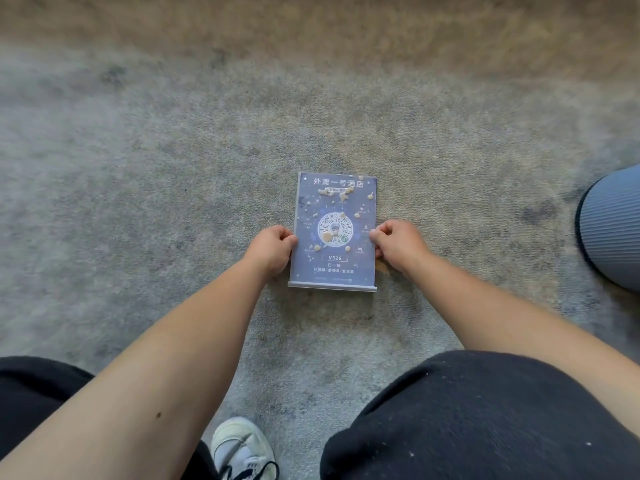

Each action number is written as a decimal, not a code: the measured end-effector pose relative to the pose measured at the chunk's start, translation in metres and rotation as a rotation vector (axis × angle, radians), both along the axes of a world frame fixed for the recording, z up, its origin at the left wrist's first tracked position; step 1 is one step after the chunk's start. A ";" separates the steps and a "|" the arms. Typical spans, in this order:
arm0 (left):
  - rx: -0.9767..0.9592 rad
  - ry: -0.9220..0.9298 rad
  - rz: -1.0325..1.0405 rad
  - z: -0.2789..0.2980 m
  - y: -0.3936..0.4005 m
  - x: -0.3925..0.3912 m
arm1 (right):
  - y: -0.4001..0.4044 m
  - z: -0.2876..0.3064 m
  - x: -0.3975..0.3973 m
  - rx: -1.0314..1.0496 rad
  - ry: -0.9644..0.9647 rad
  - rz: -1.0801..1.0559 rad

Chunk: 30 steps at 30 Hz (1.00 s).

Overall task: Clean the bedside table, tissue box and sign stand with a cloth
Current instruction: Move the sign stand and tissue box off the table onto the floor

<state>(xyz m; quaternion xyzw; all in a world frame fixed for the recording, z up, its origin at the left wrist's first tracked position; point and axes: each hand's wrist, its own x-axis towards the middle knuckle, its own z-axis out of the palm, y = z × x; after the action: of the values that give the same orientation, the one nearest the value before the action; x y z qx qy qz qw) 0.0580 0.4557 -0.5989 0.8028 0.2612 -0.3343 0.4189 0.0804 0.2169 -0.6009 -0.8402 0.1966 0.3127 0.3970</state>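
Note:
A clear acrylic sign stand (333, 268) with a blue printed card lies flat, face up, on the grey carpet, its base toward me. Beige blobs of dirt are spattered over its upper half and the round code in the middle. My left hand (272, 249) grips the stand's left edge with curled fingers. My right hand (398, 244) grips the right edge the same way. No cloth, tissue box or bedside table is in view.
Mottled grey carpet (173, 185) fills the view. A ribbed blue rounded object (613, 226) sits at the right edge. My knees in black trousers (485, 420) and a white shoe (242, 448) are at the bottom.

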 end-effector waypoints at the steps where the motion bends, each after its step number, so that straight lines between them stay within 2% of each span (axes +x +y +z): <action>1: -0.005 -0.001 0.001 0.001 0.000 -0.001 | 0.000 0.000 0.000 -0.001 0.001 0.005; 4: 0.036 -0.015 -0.020 0.010 -0.003 -0.001 | -0.001 0.010 -0.001 0.023 0.040 0.007; 6: 0.148 -0.023 -0.092 0.025 -0.007 0.002 | -0.003 0.026 -0.002 0.011 0.068 0.038; 9: 0.273 -0.060 -0.216 0.058 -0.010 0.009 | -0.009 0.062 -0.002 -0.080 0.032 0.150; 14: 0.366 -0.179 -0.377 0.132 -0.016 0.022 | -0.023 0.139 0.003 -0.232 -0.060 0.310; 24: 0.404 -0.441 -0.748 0.357 -0.065 0.017 | -0.035 0.370 -0.028 -0.437 -0.184 0.381; 30: 0.385 -0.539 -0.921 0.490 -0.098 0.007 | -0.056 0.511 -0.064 -0.465 -0.217 0.318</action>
<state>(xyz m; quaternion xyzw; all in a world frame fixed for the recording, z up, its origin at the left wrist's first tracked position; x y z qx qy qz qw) 0.0651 0.3581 -0.1090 0.9528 -0.1759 -0.2121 0.1275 0.0163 0.1606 -0.0896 -0.9574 0.0854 0.2258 0.1585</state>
